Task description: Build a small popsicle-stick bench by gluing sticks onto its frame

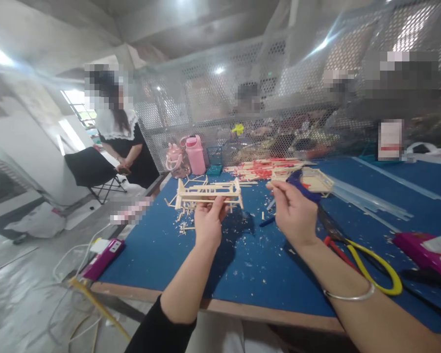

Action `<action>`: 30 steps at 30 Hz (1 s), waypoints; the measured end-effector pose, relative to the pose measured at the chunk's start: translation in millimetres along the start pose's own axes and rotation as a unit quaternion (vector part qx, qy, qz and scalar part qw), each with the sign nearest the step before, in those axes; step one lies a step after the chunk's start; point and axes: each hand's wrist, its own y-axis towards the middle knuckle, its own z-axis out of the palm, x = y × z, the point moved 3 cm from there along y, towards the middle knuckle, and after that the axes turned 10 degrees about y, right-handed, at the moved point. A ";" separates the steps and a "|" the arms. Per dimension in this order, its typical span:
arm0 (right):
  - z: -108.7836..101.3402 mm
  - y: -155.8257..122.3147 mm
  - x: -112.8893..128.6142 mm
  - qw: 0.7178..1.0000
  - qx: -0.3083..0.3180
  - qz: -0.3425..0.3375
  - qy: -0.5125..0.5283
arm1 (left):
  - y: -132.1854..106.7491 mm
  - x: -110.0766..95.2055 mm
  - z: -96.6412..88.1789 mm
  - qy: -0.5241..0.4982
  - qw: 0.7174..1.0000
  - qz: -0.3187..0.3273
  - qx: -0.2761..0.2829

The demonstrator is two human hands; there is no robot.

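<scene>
My left hand (208, 219) is closed around the underside of a small frame of thin wooden sticks (208, 192), holding it just above the blue table (161, 250). My right hand (293, 211) is pinched on a thin wooden stick (275, 187) that points toward the frame, a short gap to its right. A blue-handled tool (303, 189) lies right behind that hand. A silver bangle (350, 295) sits on my right wrist.
Wood scraps litter the table. A heap of sticks (264, 169), a second stick frame (318, 179), pink bottles (195, 154) and clear rods (371, 198) lie behind. Yellow-and-red-handled cutters (375, 264) and a magenta box (422, 250) sit right. A person stands at far left by a black chair (90, 171).
</scene>
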 end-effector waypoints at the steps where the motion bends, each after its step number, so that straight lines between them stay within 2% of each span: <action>1: 1.3 -1.1 5.2 0.999 0.007 -0.041 -0.020 | 7.0 1.9 0.6 -0.002 1.000 0.003 0.005; 5: 4.6 -6.3 19.7 0.988 0.020 -0.151 -0.037 | 24.7 6.4 -6.4 0.009 1.000 0.004 0.018; 9: 7.1 -10.1 17.8 0.983 0.042 -0.168 -0.056 | 23.9 5.2 -11.1 0.020 1.000 0.007 0.008; 12: 8.9 -10.6 10.3 0.985 0.057 -0.148 -0.067 | 16.6 3.7 -3.7 0.047 0.998 0.014 0.039; 14: 9.0 -9.7 4.6 0.990 0.045 -0.122 -0.059 | 11.0 4.6 2.5 0.074 0.995 0.021 0.061; 20: 9.4 -5.7 -9.4 0.998 0.009 0.018 0.055 | -2.7 13.4 12.8 0.149 0.983 0.046 0.102; 22: 9.5 -4.4 -10.0 0.997 0.018 0.033 0.070 | -6.6 15.3 15.0 0.149 0.980 0.049 0.125; 27: 11.8 -5.3 -10.1 0.989 0.074 0.065 0.109 | -14.6 17.8 18.1 0.129 0.977 0.009 0.171; 30: 13.2 -6.9 -10.1 0.981 0.053 0.081 0.165 | -20.1 16.2 15.2 0.135 0.976 0.006 0.169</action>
